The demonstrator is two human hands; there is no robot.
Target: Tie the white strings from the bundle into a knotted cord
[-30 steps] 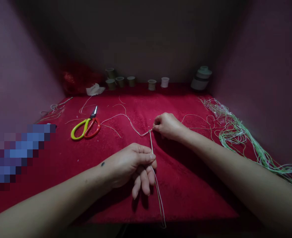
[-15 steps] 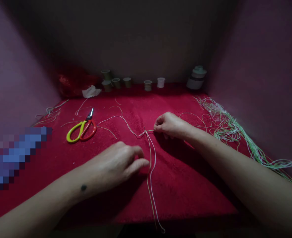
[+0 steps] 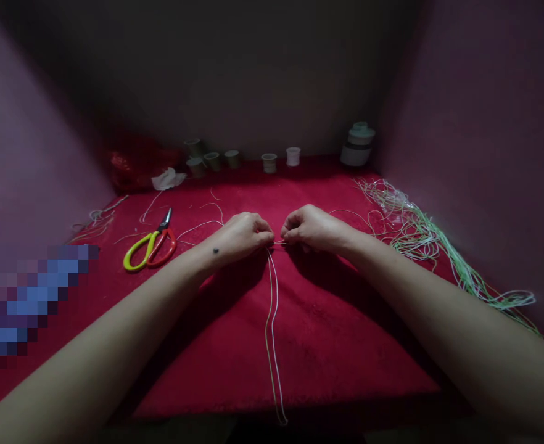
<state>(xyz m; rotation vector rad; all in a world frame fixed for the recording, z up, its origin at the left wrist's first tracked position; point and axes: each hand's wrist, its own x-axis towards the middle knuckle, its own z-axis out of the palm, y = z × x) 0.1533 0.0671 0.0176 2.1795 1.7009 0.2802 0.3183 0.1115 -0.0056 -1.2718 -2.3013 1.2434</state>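
Pinching cord (image 3: 278, 243), left hand (image 3: 248, 233) and right hand (image 3: 309, 227) sit well inside the table edge (image 3: 346, 396).

the scene is dim, with the flat grey back wall (image 3: 253, 74) nearly black. light, apparently from above, is strongest along the middle of the red fabric cloth (image 3: 337, 345); dark shadows lie under both bare forearms (image 3: 406, 277), which the wide view stretches toward the lower corners. small pale cylindrical spools (image 3: 269, 163) look soft, and coarse blue-purple pixel blocks (image 3: 36, 293) mask the left edge.
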